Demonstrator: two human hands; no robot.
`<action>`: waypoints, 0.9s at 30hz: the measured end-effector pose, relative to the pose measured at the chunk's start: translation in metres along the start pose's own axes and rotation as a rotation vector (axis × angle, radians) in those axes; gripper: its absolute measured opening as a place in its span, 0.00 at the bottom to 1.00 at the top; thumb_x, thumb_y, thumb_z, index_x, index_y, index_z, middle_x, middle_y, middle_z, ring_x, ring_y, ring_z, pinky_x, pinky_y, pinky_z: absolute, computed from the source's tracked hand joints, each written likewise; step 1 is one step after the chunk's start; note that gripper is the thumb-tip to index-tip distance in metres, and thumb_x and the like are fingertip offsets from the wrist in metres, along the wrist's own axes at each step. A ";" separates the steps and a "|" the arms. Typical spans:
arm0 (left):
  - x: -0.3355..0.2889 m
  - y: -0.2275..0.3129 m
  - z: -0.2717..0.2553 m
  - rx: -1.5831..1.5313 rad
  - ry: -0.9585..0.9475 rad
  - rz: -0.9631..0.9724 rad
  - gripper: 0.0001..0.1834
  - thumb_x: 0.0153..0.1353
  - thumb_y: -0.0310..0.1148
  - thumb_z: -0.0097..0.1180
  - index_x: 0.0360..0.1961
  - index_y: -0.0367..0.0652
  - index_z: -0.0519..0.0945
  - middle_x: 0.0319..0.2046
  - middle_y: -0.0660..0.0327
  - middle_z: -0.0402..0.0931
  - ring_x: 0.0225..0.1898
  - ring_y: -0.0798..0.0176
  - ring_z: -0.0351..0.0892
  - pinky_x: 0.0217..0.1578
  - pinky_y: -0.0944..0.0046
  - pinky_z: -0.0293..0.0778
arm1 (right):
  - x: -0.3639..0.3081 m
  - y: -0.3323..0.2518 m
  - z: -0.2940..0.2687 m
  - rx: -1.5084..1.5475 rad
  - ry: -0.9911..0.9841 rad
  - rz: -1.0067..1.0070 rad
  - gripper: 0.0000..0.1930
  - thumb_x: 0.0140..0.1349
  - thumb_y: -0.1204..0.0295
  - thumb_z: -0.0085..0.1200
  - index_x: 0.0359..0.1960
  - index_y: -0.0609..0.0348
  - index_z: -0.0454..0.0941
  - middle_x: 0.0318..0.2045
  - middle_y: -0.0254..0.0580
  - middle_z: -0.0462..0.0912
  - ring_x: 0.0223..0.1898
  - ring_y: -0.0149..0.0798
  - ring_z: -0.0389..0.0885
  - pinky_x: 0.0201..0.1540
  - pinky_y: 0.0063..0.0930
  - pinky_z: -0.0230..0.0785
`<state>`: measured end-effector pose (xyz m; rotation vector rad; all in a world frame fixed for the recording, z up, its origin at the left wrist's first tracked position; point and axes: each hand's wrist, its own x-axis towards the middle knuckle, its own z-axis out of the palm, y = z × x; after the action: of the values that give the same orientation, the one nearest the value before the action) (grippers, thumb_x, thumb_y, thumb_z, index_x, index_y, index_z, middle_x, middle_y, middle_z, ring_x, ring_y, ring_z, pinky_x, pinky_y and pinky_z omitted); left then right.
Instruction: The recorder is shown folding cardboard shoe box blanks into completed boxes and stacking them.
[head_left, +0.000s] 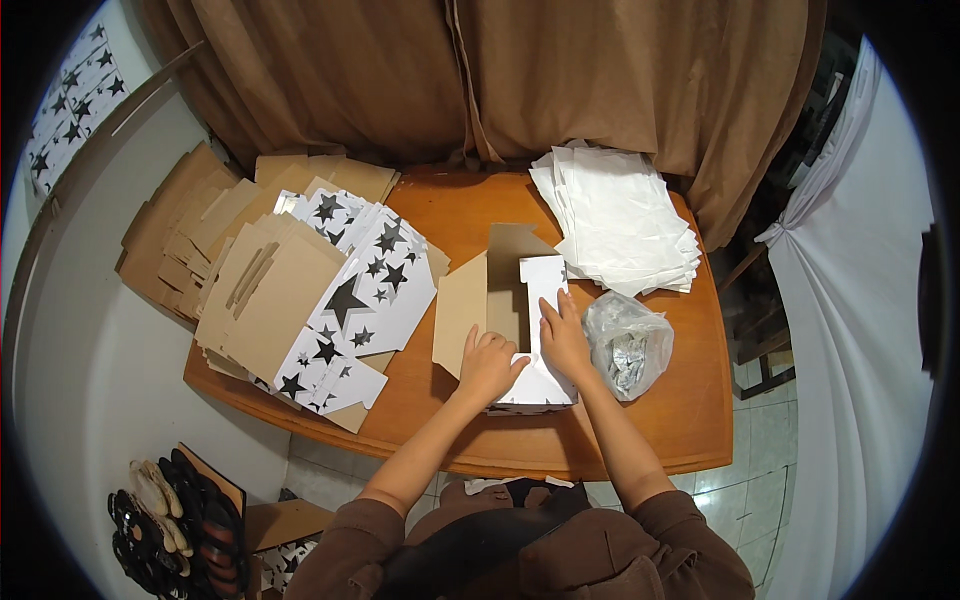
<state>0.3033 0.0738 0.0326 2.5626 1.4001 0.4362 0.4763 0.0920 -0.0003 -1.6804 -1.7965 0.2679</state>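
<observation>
A partly folded cardboard box [508, 322] stands on the wooden table in front of me, brown inside and white outside with dark marks low on its near side. One brown flap [458, 312] is spread out to the left, and another stands up at the far end. My left hand [490, 365] holds the near left edge, fingers bent over it and thumb pointing right. Along the right side, my right hand [564, 338] grips the white folded wall, its fingers extended up along it. Parts of both hands' fingertips are hard to make out.
Flat star-printed box blanks [345, 300] and brown cardboard sheets [180, 235] are heaped at left on the table [660, 430]. White paper sheets [615, 215] lie at the far right. A clear plastic bag [628, 345] sits beside my right hand. Shoes [180, 525] rest lower left.
</observation>
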 end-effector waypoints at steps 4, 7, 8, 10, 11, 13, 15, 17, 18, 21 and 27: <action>-0.001 -0.007 0.010 0.007 0.017 -0.026 0.18 0.56 0.45 0.55 0.30 0.38 0.82 0.37 0.58 0.77 0.55 0.56 0.67 0.64 0.45 0.45 | 0.001 0.000 0.006 -0.048 -0.005 -0.014 0.19 0.60 0.74 0.47 0.54 0.56 0.72 0.62 0.63 0.58 0.64 0.61 0.54 0.65 0.45 0.50; -0.001 -0.008 0.016 0.065 0.001 -0.043 0.18 0.56 0.45 0.55 0.30 0.38 0.82 0.43 0.59 0.75 0.58 0.58 0.64 0.64 0.43 0.43 | 0.001 0.005 0.009 -0.058 0.003 -0.024 0.19 0.59 0.75 0.48 0.54 0.56 0.73 0.62 0.63 0.58 0.64 0.61 0.55 0.65 0.45 0.50; -0.002 -0.008 0.018 0.089 -0.015 -0.063 0.18 0.56 0.44 0.56 0.31 0.37 0.82 0.46 0.60 0.73 0.59 0.59 0.62 0.64 0.42 0.43 | 0.002 0.006 0.010 -0.059 0.000 -0.023 0.19 0.59 0.75 0.48 0.54 0.56 0.73 0.62 0.63 0.58 0.64 0.61 0.55 0.65 0.45 0.50; -0.002 -0.008 0.020 0.117 -0.016 -0.069 0.18 0.56 0.44 0.56 0.30 0.37 0.82 0.47 0.61 0.72 0.60 0.60 0.61 0.64 0.41 0.42 | 0.003 0.007 0.011 -0.004 0.026 -0.037 0.19 0.58 0.76 0.48 0.52 0.55 0.74 0.62 0.63 0.58 0.64 0.62 0.54 0.65 0.45 0.50; -0.002 -0.008 0.021 0.146 -0.014 -0.071 0.17 0.56 0.43 0.56 0.30 0.37 0.82 0.49 0.61 0.70 0.60 0.60 0.59 0.63 0.39 0.42 | 0.003 0.008 0.011 -0.003 0.023 -0.036 0.19 0.58 0.76 0.48 0.52 0.55 0.74 0.62 0.63 0.58 0.64 0.62 0.54 0.65 0.45 0.50; 0.000 -0.007 0.019 0.122 -0.012 -0.073 0.16 0.56 0.42 0.56 0.30 0.37 0.82 0.49 0.61 0.70 0.60 0.60 0.59 0.63 0.39 0.42 | 0.003 0.009 0.011 0.075 0.010 0.000 0.19 0.57 0.79 0.46 0.51 0.55 0.75 0.63 0.63 0.57 0.65 0.62 0.53 0.66 0.44 0.47; 0.001 -0.005 0.018 0.098 -0.010 -0.070 0.16 0.56 0.41 0.56 0.30 0.37 0.82 0.48 0.60 0.70 0.59 0.60 0.60 0.63 0.38 0.42 | 0.004 0.014 0.011 0.141 0.014 0.007 0.19 0.57 0.80 0.45 0.51 0.54 0.76 0.64 0.62 0.56 0.66 0.62 0.51 0.66 0.44 0.47; 0.002 -0.003 0.018 0.069 0.105 0.008 0.13 0.56 0.38 0.55 0.30 0.36 0.81 0.47 0.59 0.69 0.58 0.58 0.61 0.63 0.39 0.44 | 0.004 0.018 0.013 0.206 0.021 0.015 0.19 0.57 0.80 0.45 0.50 0.53 0.77 0.64 0.61 0.56 0.66 0.61 0.50 0.66 0.44 0.46; 0.002 -0.004 0.019 0.070 0.104 0.007 0.13 0.56 0.38 0.55 0.30 0.36 0.81 0.47 0.59 0.69 0.58 0.58 0.61 0.63 0.39 0.44 | 0.003 0.015 0.013 0.233 0.010 0.021 0.20 0.56 0.81 0.44 0.50 0.53 0.77 0.64 0.60 0.56 0.66 0.61 0.50 0.66 0.44 0.45; 0.003 -0.005 0.019 0.129 0.085 0.089 0.11 0.56 0.34 0.55 0.34 0.36 0.80 0.45 0.59 0.68 0.57 0.56 0.61 0.64 0.43 0.46 | 0.001 0.010 0.013 0.252 0.000 0.027 0.22 0.55 0.82 0.43 0.51 0.52 0.77 0.65 0.59 0.56 0.67 0.62 0.49 0.67 0.44 0.44; 0.003 -0.003 0.017 0.019 0.084 0.064 0.10 0.58 0.32 0.51 0.29 0.35 0.79 0.50 0.55 0.67 0.60 0.51 0.58 0.64 0.42 0.46 | 0.002 0.004 0.006 0.189 -0.027 0.017 0.22 0.56 0.79 0.44 0.52 0.51 0.76 0.65 0.60 0.55 0.67 0.63 0.47 0.67 0.46 0.44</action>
<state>0.3076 0.0776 0.0164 2.6387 1.3585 0.5490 0.4767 0.0965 -0.0065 -1.5660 -1.7195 0.4546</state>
